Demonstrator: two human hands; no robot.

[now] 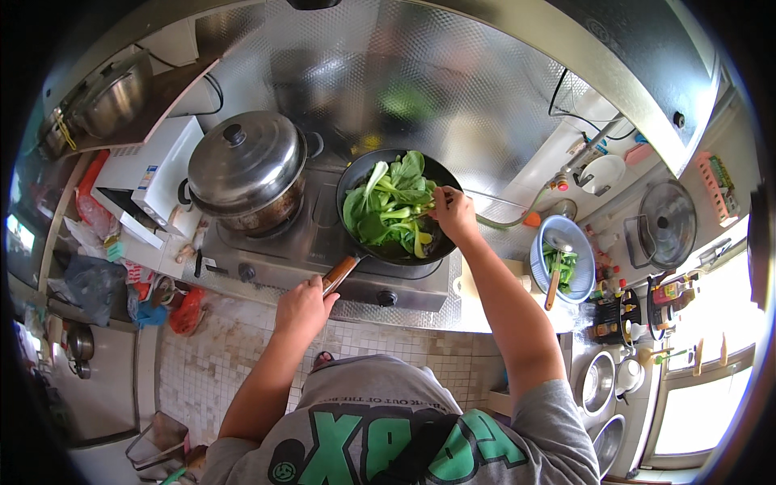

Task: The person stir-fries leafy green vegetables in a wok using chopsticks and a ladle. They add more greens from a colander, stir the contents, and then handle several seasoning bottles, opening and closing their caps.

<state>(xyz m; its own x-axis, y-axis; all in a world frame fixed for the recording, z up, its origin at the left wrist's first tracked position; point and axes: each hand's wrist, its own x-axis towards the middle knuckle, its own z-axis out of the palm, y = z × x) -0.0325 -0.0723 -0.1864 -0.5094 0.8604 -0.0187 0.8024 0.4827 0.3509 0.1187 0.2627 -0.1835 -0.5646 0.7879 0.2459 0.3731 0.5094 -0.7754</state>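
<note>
A dark frying pan [441, 239] sits on the right side of the gas stove [327, 284], heaped with leafy green vegetables [388, 209]. My left hand [305, 308] is closed around the pan's wooden handle [341, 274]. Over the pan's right side, my right hand [453, 211] has its fingers curled at the greens; thin sticks, perhaps chopsticks, show at its fingertips, mostly hidden by the hand and leaves.
Left of the pan stands a large lidded steel pot [248, 176]. A blue plastic basket [591, 267] on the right counter holds cut greens and a wooden-handled ladle [553, 285]. Beyond it are sauce bottles [667, 292]. A range hood edge [612, 73] hangs above.
</note>
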